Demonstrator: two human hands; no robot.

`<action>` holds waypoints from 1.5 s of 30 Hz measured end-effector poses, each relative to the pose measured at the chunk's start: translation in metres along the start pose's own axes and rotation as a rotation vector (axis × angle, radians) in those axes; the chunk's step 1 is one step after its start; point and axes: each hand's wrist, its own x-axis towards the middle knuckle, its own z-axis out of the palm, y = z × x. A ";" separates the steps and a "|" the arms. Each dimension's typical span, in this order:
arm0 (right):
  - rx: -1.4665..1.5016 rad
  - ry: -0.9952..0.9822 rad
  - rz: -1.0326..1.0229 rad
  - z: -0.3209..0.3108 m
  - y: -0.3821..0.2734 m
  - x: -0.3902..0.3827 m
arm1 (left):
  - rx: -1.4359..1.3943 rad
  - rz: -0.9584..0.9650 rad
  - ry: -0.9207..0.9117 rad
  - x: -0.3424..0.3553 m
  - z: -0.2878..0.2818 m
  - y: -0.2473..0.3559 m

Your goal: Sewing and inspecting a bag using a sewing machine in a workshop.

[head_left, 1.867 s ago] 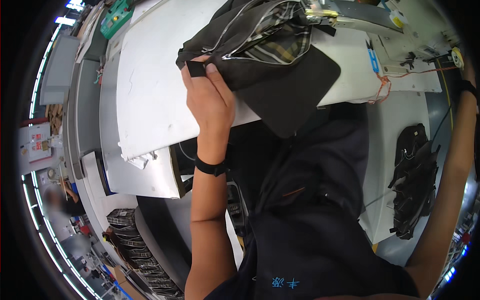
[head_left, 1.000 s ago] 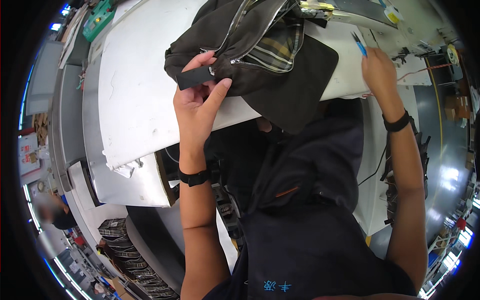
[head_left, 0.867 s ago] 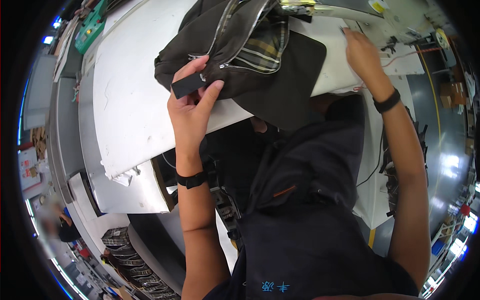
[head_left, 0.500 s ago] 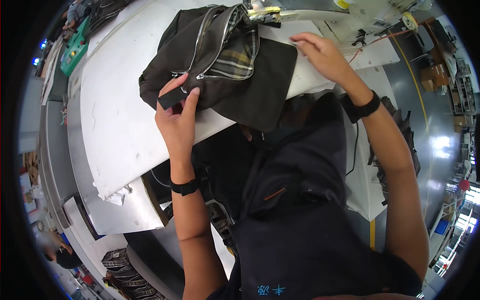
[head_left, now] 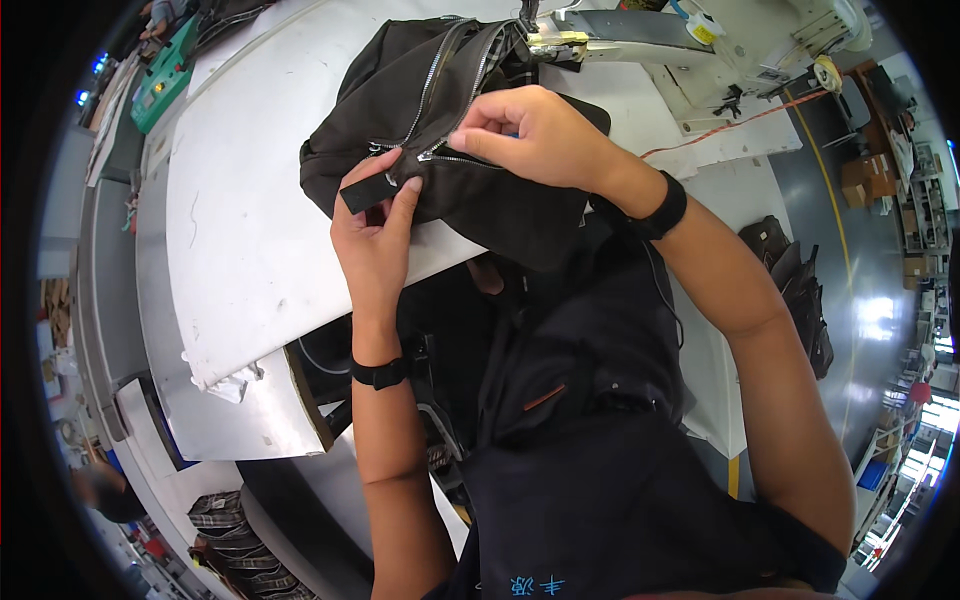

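A dark brown-green fabric bag (head_left: pixel 390 90) lies on the white table, with metal zippers running over it. My left hand (head_left: pixel 374 230) is at its near left side, thumb and fingers closed around a small flat black tab (head_left: pixel 368 193) beside a zipper end. A little metal piece shows at the tab's inner end. Over the bag's middle, my right hand (head_left: pixel 540 135) has its fingers curled and fingertips together at the open zipper edge, close to a silver zipper slider (head_left: pixel 428 156). What lies between those fingertips is hidden. The hand covers most of the plaid lining.
A sewing machine (head_left: pixel 640 35) stands at the far side, its head just behind the bag. The white table (head_left: pixel 240 250) extends to the left. An orange cord (head_left: pixel 735 122) crosses at the right. Dark bags (head_left: pixel 800 290) lie beyond my right arm; folded plaid pieces (head_left: pixel 235 540) sit lower left.
My right hand has come left from beyond the bag's flap to the zipper, and its fingers have closed. My left hand keeps hold of the tab. The view has shifted slightly.
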 end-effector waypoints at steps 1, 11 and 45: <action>-0.092 -0.006 -0.090 -0.001 0.001 -0.003 | -0.018 0.003 -0.006 0.000 0.000 -0.001; 0.280 0.167 0.247 -0.013 0.010 0.000 | -0.062 0.008 0.033 -0.004 -0.001 -0.009; -0.940 0.617 0.155 -0.072 0.150 -0.106 | 0.372 0.586 0.369 0.000 -0.107 0.150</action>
